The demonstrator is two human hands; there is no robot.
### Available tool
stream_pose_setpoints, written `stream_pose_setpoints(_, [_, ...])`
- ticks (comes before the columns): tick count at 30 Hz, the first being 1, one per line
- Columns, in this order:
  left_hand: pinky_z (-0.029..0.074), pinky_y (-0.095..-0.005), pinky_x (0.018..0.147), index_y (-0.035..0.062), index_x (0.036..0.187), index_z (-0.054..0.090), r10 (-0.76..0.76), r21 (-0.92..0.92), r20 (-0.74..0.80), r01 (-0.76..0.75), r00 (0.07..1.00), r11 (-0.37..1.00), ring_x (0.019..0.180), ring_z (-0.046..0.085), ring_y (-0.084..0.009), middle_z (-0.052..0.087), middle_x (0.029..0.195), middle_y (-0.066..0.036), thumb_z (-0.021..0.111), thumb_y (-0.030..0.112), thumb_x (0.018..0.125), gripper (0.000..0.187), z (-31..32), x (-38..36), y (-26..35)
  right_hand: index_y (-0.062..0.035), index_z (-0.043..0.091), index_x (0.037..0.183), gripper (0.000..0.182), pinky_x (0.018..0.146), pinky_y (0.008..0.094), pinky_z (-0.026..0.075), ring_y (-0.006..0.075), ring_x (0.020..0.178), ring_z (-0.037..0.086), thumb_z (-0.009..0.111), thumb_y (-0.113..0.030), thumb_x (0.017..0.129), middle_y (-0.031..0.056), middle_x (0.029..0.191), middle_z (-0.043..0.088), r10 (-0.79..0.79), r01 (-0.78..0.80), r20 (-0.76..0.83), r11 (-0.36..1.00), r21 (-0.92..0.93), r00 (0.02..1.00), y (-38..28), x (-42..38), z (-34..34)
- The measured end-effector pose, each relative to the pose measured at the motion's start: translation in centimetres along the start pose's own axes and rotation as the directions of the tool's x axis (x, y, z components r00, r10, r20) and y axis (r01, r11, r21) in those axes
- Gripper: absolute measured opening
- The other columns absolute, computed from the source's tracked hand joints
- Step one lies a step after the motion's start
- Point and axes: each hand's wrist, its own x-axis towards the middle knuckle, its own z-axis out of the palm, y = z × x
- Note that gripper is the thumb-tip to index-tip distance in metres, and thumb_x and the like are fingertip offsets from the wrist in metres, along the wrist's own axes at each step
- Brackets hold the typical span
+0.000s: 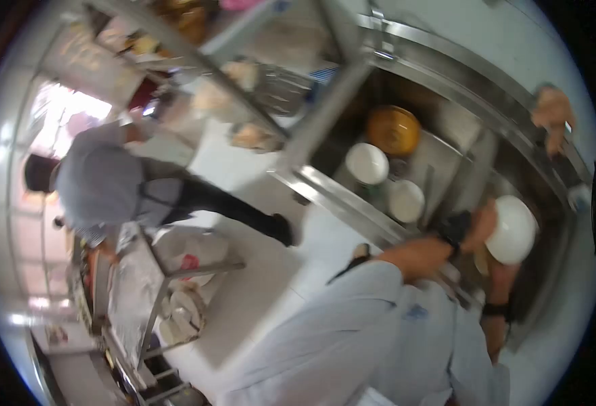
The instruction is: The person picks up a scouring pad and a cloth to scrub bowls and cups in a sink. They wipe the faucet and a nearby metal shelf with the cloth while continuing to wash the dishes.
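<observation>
In the head view, my left hand, with a black band at the wrist, grips the left edge of a white bowl over the right sink basin. My right hand is at the bowl's lower edge, its fingers partly hidden and blurred. A small yellowish thing shows between the hands, too blurred to name. In the left basin sit an orange-brown bowl, a white bowl and another pale bowl.
A metal faucet stands at the sink's back rim. A blurred brownish object lies beyond the right basin. A metal rack stands left of the sink. Farther left, another person leans over a metal table.
</observation>
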Motion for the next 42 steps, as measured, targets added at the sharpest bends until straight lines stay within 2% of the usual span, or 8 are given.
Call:
stream_pose_setpoints(3, [0.04, -0.0314, 0.036, 0.0038, 0.081, 0.05, 0.288, 0.341, -0.096, -0.24, 0.953, 0.909, 0.044, 0.053, -0.0191, 0.053, 0.055, -0.007, 0.049, 0.012, 0.074, 0.01, -1.6, 1.7, -1.1, -0.003, 0.042, 0.113, 0.036, 0.087, 0.0353, 0.039, 0.0214, 0.101, 0.049, 0.04, -0.025, 0.084, 0.0105, 0.111, 0.049, -0.006, 0.006, 0.008, 1.0, 0.024, 1.0, -2.0, -0.4, 1.4])
stream_pose_setpoints(5, [0.04, -0.0336, 0.041, 0.0036, 0.07, 0.053, 0.434, 0.391, 0.071, -0.426, 0.898, 0.816, 0.052, 0.053, -0.0217, 0.054, 0.062, -0.013, 0.049, 0.011, 0.072, 0.008, -5.4, 2.9, -2.0, -0.0039, 0.045, 0.11, 0.033, 0.082, 0.034, 0.042, 0.0195, 0.095, 0.052, 0.037, -0.027, 0.087, 0.0085, 0.106, 0.053, 0.266, -0.206, -0.009, 0.768, 0.606, 0.964, -3.5, -0.2, 2.0])
stream_pose_setpoints(8, [0.039, -0.0361, 0.038, -0.003, 0.086, 0.04, 0.391, -0.154, -0.272, -0.441, 0.879, 0.884, 0.045, 0.052, -0.0246, 0.049, 0.054, -0.013, 0.045, 0.007, 0.079, 0.014, -9.7, 5.3, -5.6, 0.0002, 0.046, 0.107, 0.035, 0.077, 0.0314, 0.042, 0.0177, 0.095, 0.049, 0.043, -0.026, 0.085, 0.0105, 0.101, 0.052, 0.215, -0.137, -0.139, 0.894, 0.427, 0.967, -4.5, -1.1, 1.1])
stream_pose_setpoints(9, [0.039, -0.0322, 0.035, -0.0042, 0.094, 0.037, -0.013, -0.511, 0.095, 0.06, 0.995, 0.858, 0.041, 0.051, -0.023, 0.049, 0.056, -0.014, 0.045, 0.01, 0.08, 0.021, -14.6, 5.6, -4.2, 0.0002, 0.046, 0.107, 0.035, 0.077, 0.0314, 0.042, 0.0177, 0.095, 0.049, 0.043, -0.026, 0.085, 0.0105, 0.101, 0.052, 0.216, -0.126, -0.168, 0.894, 0.429, 0.962, -3.8, -1.1, 0.0])
stream_pose_setpoints(15, [0.047, -0.0399, 0.048, -0.0036, 0.1, 0.037, 0.069, 0.008, 0.178, -0.071, 0.982, 0.997, 0.054, 0.057, -0.0329, 0.054, 0.072, -0.026, 0.036, 0.008, 0.076, 0.027, -19.2, 8.1, -14.8, -0.0006, 0.052, 0.097, 0.032, 0.07, 0.0354, 0.041, 0.0305, 0.079, 0.054, 0.05, -0.027, 0.079, 0.0174, 0.087, 0.056, -0.107, -0.074, -0.127, 0.4, -0.913, 0.986, 2.2, -3.5, -5.8])
stream_pose_setpoints(34, [0.043, -0.047, 0.066, 0.0017, 0.105, 0.036, -0.343, 0.572, 0.641, -0.13, 0.687, 0.81, 0.076, 0.054, -0.0413, 0.055, 0.082, -0.026, 0.046, 0.015, 0.075, 0.034, -13.6, 4.3, -21.8, 0.0064, 0.048, 0.098, 0.043, 0.077, 0.0393, 0.039, 0.0346, 0.09, 0.05, 0.048, -0.032, 0.079, 0.0237, 0.097, 0.051, 0.365, -0.363, -0.212, 0.419, -0.832, 0.907, 4.3, 4.4, -11.3])
stream_pose_setpoints(36, [0.043, -0.0473, 0.067, 0.0025, 0.106, 0.036, -0.347, 0.578, 0.635, -0.126, 0.69, 0.806, 0.077, 0.054, -0.0415, 0.055, 0.082, -0.026, 0.047, 0.016, 0.075, 0.036, -13.2, 4.0, -21.3, 0.0011, 0.05, 0.098, 0.038, 0.077, 0.0388, 0.039, 0.032, 0.091, 0.048, 0.049, -0.03, 0.078, 0.0197, 0.098, 0.049, 0.123, 0.139, 0.164, 0.19, -0.972, 0.979, 10.3, 7.0, -14.4])
stream_pose_setpoints(42, [0.042, -0.0456, 0.069, 0.0038, 0.107, 0.038, -0.3, 0.542, 0.483, -0.012, 0.823, 0.84, 0.079, 0.053, -0.0409, 0.056, 0.083, -0.024, 0.044, 0.019, 0.078, 0.033, -15.1, 4.2, -17.9, -0.0086, 0.044, 0.109, 0.036, 0.086, 0.0426, 0.034, 0.0289, 0.106, 0.039, 0.048, -0.025, 0.076, 0.0133, 0.114, 0.041, 0.288, 0.511, 0.438, -0.271, -0.816, 0.852, 16.0, 11.2, -14.3])
